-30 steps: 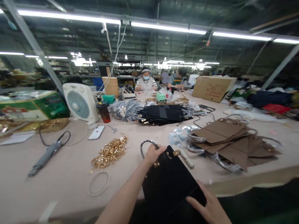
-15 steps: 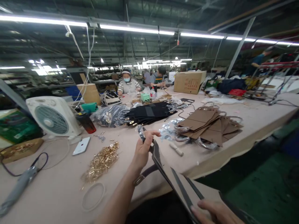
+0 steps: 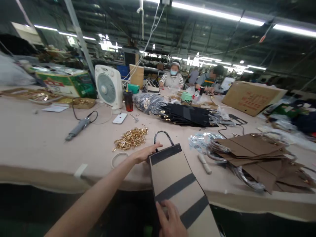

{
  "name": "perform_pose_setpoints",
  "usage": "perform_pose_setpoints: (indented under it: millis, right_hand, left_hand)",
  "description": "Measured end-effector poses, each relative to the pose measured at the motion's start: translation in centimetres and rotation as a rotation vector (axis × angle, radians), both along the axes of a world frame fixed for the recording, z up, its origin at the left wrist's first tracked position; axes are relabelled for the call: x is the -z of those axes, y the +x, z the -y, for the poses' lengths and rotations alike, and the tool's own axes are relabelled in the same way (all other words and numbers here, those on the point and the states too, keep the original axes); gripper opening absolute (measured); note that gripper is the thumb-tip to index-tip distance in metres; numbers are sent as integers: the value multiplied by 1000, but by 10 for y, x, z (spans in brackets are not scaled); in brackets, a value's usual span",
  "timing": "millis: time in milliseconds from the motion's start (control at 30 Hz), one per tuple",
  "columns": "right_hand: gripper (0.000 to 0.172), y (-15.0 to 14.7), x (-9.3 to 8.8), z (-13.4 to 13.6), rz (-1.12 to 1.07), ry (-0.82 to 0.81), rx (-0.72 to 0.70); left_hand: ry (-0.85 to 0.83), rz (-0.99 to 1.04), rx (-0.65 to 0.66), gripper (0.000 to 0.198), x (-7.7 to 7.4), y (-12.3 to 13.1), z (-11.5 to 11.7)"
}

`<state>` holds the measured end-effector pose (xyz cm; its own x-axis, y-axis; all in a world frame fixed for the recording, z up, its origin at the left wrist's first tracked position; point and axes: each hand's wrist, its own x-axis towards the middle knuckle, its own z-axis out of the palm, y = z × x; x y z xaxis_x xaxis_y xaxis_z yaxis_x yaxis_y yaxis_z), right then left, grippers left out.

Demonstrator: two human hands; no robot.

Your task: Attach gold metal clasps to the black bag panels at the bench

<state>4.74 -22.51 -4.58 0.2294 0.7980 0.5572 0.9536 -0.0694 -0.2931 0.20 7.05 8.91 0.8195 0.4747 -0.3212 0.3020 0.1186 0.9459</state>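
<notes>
A beige bag panel [image 3: 170, 174] with dark strips across it leans over the table's front edge, plain inner side up. A dark wrapped handle [image 3: 164, 132] arches from its top end. My left hand [image 3: 145, 153] grips the panel's top left corner beside the handle's base; some of its fingers are hidden behind. Lower down, my right hand [image 3: 171, 220] is closed on the panel's left edge, its thumb and fingers bent over it. A pile of small gold metal fittings [image 3: 130, 138] and a pale tape ring [image 3: 118, 159] lie left of the panel.
Brown bag panels [image 3: 256, 158] are stacked at right, near a grey roll [image 3: 204, 164] and small clear packets [image 3: 202, 140]. Behind lie black panels [image 3: 190, 114]. An electric screwdriver [image 3: 78, 128], phone [image 3: 119, 118], tumbler [image 3: 128, 100] and fan [image 3: 108, 86] stand or lie leftward. Co-workers [image 3: 172, 77] sit across.
My view has swung left. The panel has turned from edge-on to show its broad striped face, and its top end has dropped to the table edge. Both hands remain on it.
</notes>
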Motion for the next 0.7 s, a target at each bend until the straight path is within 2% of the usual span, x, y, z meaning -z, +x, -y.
perform_pose_setpoints:
  millis: [100,200,333,467,567,700]
  right_hand:
    - [96,-4,19,-3,-15,-37,-6]
    - [101,-9,35,-2,-25,-46,-13]
    - [96,-10,51,-4,-23,-42,-20]
    - [83,-3,63,-10,-5,7,-87]
    - [78,2,70,-15,-9,44,-85]
    - [75,-2,84,-22,-33,73,-53]
  left_hand:
    - [36,5,149,67,1,-8,-2]
    - [147,-123,167,61,3,-7,-11]
    - [450,-259,47,54,13,8,-28]
    - [594,-302,-91,49,27,21,-34]
    - [665,-318,-184,47,34,23,-26]
    - [819,-264,-287,36,30,25,0]
